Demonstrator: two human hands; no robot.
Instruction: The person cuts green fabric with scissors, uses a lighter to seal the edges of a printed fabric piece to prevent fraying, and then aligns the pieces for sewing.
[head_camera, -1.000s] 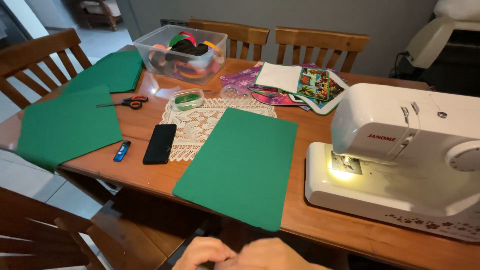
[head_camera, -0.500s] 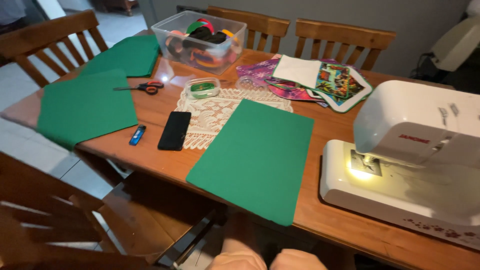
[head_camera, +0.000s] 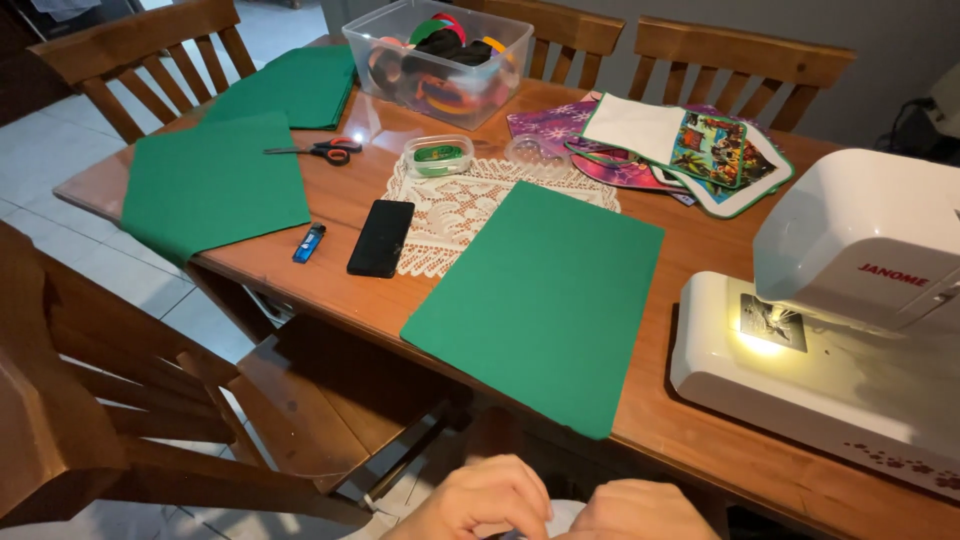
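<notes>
Hands nearer, green sheet lengthwise away.

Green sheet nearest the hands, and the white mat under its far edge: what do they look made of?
The green sheet looks like felt or stiff fabric: matte, flat, clean straight edges, one corner overhanging the table. It could be card. The white mat looks like crocheted lace: an openwork pattern lets the wood show through.
</notes>
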